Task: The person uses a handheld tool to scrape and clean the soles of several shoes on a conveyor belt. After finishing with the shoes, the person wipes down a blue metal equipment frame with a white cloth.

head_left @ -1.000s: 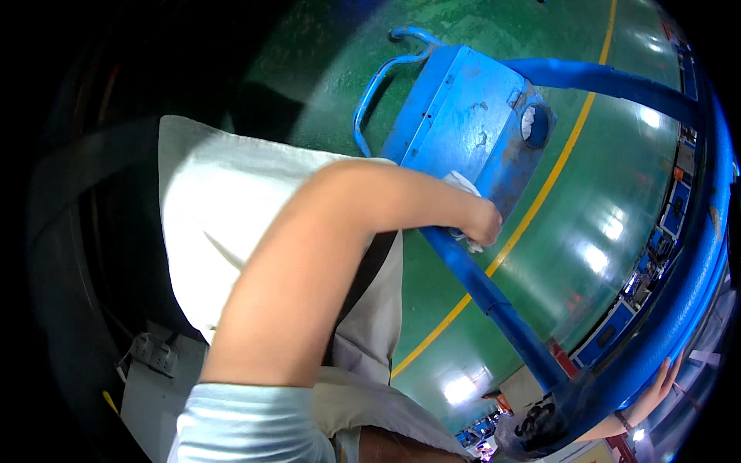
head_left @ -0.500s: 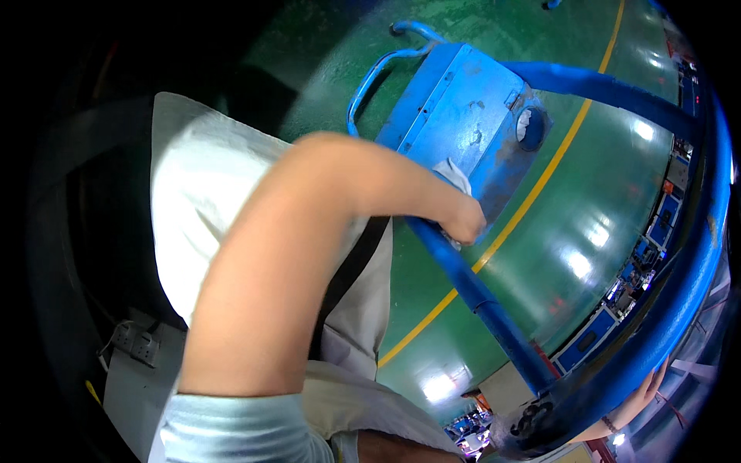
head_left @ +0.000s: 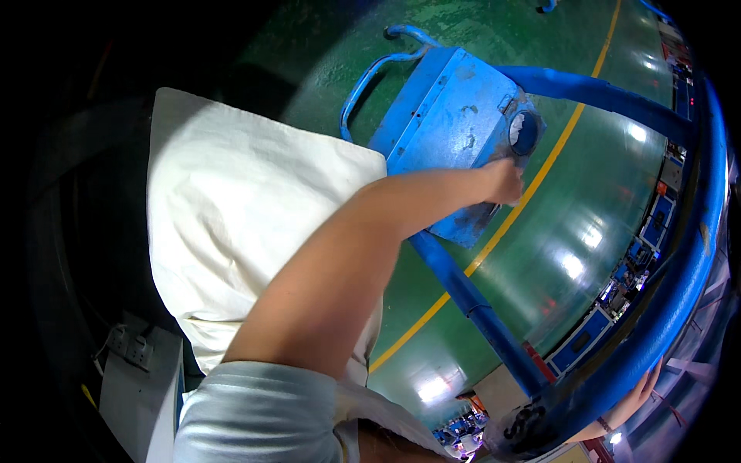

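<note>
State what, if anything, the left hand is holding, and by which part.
The left hand is curled at the blue box; whether anything is inside its grip cannot be told.

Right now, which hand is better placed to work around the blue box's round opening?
Left, I'd judge: the left hand is at the blue box, close to its round opening. The right hand is at the blue rail, much farther from it.

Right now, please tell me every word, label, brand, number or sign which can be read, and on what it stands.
None can be read.
Dark marks on the blue tube: too unclear to tell whether they are writing.
Distant equipment: too small and blurred.
</note>
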Available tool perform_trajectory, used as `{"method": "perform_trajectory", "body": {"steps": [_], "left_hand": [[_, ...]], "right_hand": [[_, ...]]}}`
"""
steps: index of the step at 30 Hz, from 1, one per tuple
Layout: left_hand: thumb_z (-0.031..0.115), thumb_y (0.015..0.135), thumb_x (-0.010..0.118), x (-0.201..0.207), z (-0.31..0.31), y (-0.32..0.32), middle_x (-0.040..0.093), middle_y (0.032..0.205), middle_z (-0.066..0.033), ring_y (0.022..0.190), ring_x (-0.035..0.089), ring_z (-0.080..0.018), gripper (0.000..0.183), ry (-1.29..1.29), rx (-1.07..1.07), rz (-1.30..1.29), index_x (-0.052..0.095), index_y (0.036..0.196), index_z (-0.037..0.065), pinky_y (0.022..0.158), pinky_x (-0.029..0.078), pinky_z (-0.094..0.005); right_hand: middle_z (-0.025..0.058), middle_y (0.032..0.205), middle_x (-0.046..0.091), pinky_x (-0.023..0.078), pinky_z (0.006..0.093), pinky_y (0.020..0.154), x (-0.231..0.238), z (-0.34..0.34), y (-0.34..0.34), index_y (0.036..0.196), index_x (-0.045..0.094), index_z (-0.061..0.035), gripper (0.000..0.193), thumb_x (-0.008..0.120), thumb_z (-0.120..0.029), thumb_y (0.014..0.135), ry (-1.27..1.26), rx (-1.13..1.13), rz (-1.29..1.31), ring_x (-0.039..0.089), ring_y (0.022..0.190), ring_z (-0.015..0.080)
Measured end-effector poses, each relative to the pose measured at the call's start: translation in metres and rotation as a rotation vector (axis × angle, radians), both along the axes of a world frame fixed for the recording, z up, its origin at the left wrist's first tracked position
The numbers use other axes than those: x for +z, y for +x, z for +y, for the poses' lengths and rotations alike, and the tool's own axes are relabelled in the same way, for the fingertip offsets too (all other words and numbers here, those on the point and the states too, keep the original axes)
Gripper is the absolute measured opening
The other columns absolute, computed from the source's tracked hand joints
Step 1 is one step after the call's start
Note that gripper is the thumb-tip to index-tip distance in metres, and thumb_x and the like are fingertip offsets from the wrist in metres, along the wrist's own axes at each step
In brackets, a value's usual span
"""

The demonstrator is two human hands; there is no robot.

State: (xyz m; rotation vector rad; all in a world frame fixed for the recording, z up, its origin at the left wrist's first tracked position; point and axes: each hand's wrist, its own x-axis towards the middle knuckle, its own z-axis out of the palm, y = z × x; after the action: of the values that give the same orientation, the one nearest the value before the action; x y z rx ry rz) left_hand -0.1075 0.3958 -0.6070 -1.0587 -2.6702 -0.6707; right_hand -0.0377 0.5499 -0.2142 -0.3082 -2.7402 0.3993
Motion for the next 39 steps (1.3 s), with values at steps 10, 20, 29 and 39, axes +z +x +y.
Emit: {"method": "perform_trajectory", "body": {"steps": [10,20,29,39], "left_hand": [[0.021,0.068,0.048,-0.017,0.029,0.051,0.055,0.076,-0.0005,0.079,0.049,-0.0192,0.016,-0.02,-0.385,0.089,0.059,0.067,0.01,0.057,0.043,-0.0317],[0.024,0.062,0.051,-0.015,0.031,0.03,0.053,0.066,0.0032,0.075,0.049,-0.0176,0.013,0.088,0.063,0.07,0.058,0.06,0.013,0.056,0.041,-0.028],[0.021,0.058,0.053,-0.032,0.021,0.026,0.054,0.071,0.0004,0.075,0.05,-0.0197,0.015,0.09,-0.211,0.152,0.057,0.067,0.01,0.054,0.041,-0.0295],[0.017,0.06,0.052,-0.008,0.021,0.06,0.054,0.073,-0.0023,0.075,0.05,-0.0201,0.01,0.037,-0.217,0.025,0.057,0.065,0.009,0.059,0.041,-0.0296]], "right_hand": [[0.0087,0.103,0.048,0.038,0.0231,0.065,0.003,0.014,-0.003,0.112,0.041,-0.0077,0.038,0.044,-0.025,0.079,0.0,0.051,-0.018,0.047,0.079,0.0113],[0.0113,0.114,0.04,0.03,0.0308,0.087,0.01,0.016,0.005,0.114,0.038,-0.0062,0.041,0.042,-0.027,0.079,0.066,0.005,-0.058,0.04,0.101,0.0203],[0.0102,0.114,0.039,0.029,0.0299,0.087,0.009,0.022,-0.003,0.115,0.037,-0.0064,0.042,0.044,-0.026,0.079,-0.058,0.031,-0.067,0.039,0.101,0.0192],[0.0071,0.095,0.051,0.032,0.0172,0.054,0.001,0.001,-0.004,0.114,0.039,-0.0065,0.041,0.047,-0.025,0.079,0.031,0.025,-0.039,0.042,0.066,0.0072]]}}
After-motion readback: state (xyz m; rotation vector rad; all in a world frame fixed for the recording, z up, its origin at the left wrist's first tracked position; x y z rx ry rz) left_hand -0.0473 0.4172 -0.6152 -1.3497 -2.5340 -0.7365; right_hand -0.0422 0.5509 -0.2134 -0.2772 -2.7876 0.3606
